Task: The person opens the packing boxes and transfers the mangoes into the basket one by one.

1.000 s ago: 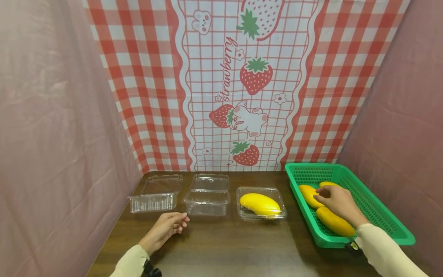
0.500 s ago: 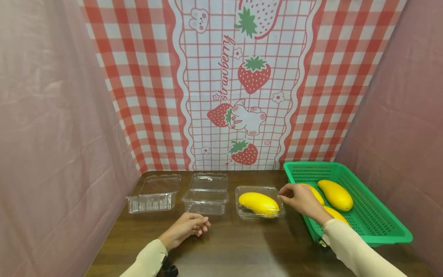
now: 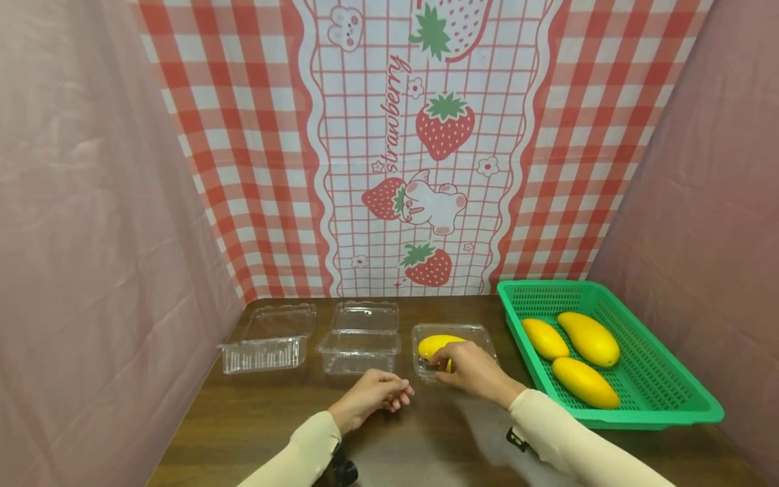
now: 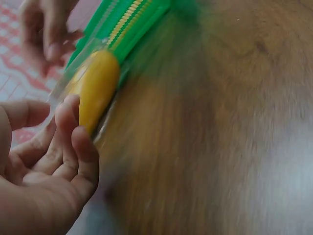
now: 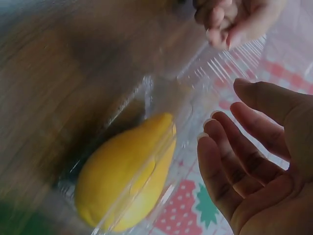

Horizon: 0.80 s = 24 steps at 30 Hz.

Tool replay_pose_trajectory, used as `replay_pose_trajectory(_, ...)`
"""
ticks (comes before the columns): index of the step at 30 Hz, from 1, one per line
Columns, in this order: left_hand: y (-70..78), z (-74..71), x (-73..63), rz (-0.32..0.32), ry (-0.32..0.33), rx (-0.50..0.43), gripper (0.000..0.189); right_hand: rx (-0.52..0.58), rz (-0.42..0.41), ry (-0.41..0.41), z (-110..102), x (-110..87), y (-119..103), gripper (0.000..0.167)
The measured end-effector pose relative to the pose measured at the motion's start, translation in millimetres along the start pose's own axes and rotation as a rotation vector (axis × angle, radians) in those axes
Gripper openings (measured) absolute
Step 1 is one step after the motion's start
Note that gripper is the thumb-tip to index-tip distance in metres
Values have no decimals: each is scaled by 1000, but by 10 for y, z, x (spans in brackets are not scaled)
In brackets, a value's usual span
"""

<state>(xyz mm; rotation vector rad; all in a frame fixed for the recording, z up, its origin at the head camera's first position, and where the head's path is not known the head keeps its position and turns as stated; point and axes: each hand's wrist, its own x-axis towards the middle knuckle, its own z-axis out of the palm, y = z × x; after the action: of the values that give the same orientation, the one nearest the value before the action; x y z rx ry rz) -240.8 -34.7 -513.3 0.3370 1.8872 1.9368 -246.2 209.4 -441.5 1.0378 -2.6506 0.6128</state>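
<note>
A yellow mango (image 3: pixel 433 345) lies in a clear plastic clamshell box (image 3: pixel 481 333) at the middle of the table; the box's plastic runs across the fruit in the right wrist view. My right hand (image 3: pixel 477 370) hovers over this box and hides part of the mango in the head view. Its fingers are loosely bent with nothing between them, as the right wrist view shows beside the mango (image 5: pixel 127 171). Just left of the box and nearer to me is my left hand (image 3: pixel 372 399), palm turned inward, fingers relaxed and holding nothing.
Two more clear clamshell boxes, one in the centre (image 3: pixel 360 352) and one at far left (image 3: pixel 264 355), stand with lids folded back. At right, a green plastic basket (image 3: pixel 669 392) holds three mangoes (image 3: pixel 587 382). A checked strawberry cloth (image 3: pixel 420 135) hangs behind the table.
My right hand has moved left from over the green basket to over the boxed mango. My left hand has shifted right along the table, closer to that box.
</note>
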Motion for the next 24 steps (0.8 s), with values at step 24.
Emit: replay_pose_trajectory(24,-153,426,230,99,195,-189,21,-397,-103,157,386,76,-158,24)
